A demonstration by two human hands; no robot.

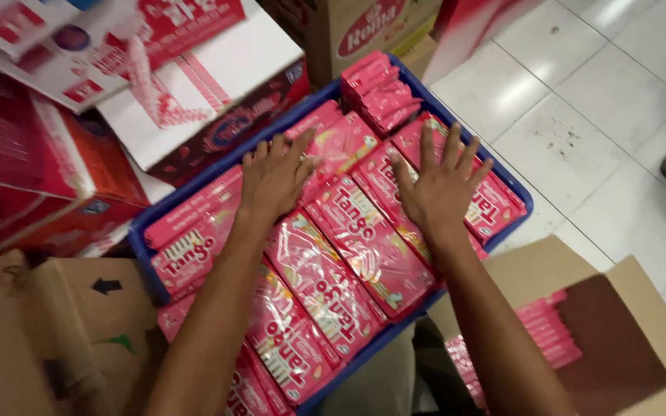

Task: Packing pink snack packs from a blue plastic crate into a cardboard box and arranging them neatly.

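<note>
The blue plastic crate (519,202) was mostly hidden under flat pink foil snack packets (364,250). Left hand (273,177) and right hand (439,189) lay spread flat on them, grasping nothing. White floor tiles (580,115) lay beyond, brown cardboard boxes (9,339) around.

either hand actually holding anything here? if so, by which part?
Nothing is held. The left hand and right hand lie flat, fingers spread, on top of the pink snack packs in the blue crate.
</note>
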